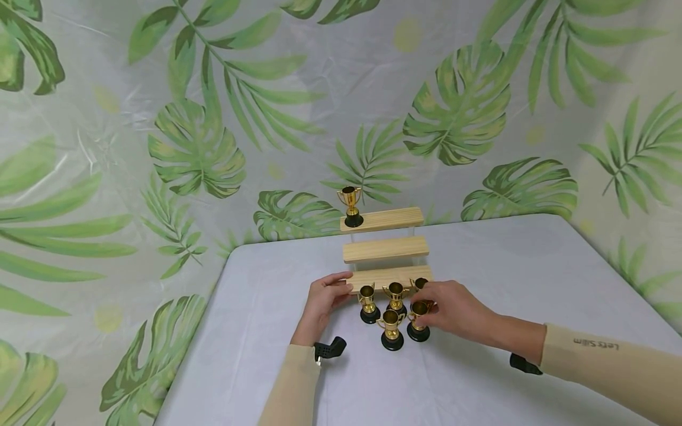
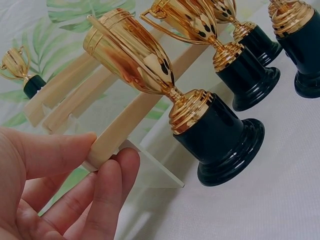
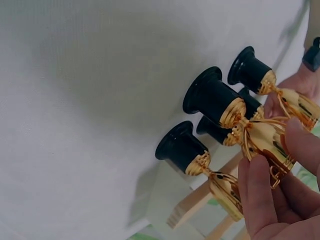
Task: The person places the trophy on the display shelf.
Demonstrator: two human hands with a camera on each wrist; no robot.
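My left hand [image 1: 322, 302] pinches the left end of the lowest wooden step of a three-tier display stand [image 1: 389, 277], thumb on one side and fingers beneath, as the left wrist view shows. My right hand [image 1: 453, 307] holds a small gold trophy cup [image 3: 265, 142] with a black base by its bowl, between thumb and fingers. That trophy is the front right one of a cluster before the stand. Around it stand other matching trophies: a front one [image 1: 391, 331], a left one [image 1: 367, 305], a middle one [image 1: 396, 296] and a back right one [image 3: 185, 150], partly hidden by my right hand.
Another gold trophy [image 1: 351, 207] stands on the left end of the stand's top step [image 1: 391, 218]. Below it is the middle step [image 1: 386, 249]. A white cloth covers the table [image 1: 495, 266], and a leaf-patterned curtain [image 1: 341, 106] hangs behind.
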